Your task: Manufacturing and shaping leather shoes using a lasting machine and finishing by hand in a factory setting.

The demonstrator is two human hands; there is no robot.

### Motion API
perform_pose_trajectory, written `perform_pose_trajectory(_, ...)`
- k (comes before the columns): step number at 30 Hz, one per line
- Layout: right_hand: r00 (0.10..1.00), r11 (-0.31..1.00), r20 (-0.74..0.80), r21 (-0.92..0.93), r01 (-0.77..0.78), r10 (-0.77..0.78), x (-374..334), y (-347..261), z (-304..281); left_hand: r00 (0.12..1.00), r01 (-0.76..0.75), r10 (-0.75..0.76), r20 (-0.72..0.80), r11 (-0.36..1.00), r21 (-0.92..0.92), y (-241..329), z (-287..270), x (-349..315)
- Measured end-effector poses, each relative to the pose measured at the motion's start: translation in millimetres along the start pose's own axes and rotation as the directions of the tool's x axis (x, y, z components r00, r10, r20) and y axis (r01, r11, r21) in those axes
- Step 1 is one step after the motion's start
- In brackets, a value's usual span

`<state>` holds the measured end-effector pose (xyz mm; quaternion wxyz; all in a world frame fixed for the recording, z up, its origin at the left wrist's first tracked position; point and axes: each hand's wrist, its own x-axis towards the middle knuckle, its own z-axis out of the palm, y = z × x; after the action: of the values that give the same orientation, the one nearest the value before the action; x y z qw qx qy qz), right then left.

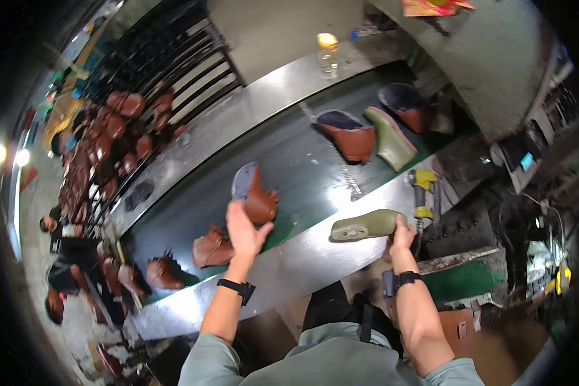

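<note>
My right hand (402, 237) is closed round one end of an olive-green shoe last (365, 225), held over the metal edge of the bench. My left hand (243, 231), fingers stretched and thumb apart, is at a brown leather shoe (262, 202) that lies on its side on the dark green belt; whether they touch I cannot tell. Further left on the belt stand two more brown shoes, one nearer (211, 249) and one farther (165, 272). At the far right another green last (392, 143) lies between a brown boot (350, 141) and a second brown boot (413, 114).
A yellow and grey power tool (422, 193) sits at the bench's right edge. A clear bottle with a yellow cap (328, 58) stands on the far metal ledge. Many brown shoes (103, 151) are piled at the far left, and people (61, 276) are beyond the belt's left end.
</note>
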<state>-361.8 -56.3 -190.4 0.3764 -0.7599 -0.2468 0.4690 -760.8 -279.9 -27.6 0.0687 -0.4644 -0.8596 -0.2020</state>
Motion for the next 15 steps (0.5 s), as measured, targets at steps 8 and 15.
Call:
perform_pose_trajectory(8,0.995,0.977,-0.005,0.193,0.096,-0.097,-63,-22,6,0.962,0.209,-0.056,0.268,0.782,-0.587,118,-12,57)
perform_pose_trajectory(15,0.99,0.865,0.005,0.488,0.121,-0.141,-112,-95,-149,0.431,0.874,0.17,0.886,-0.321,-0.364,231,-83,28)
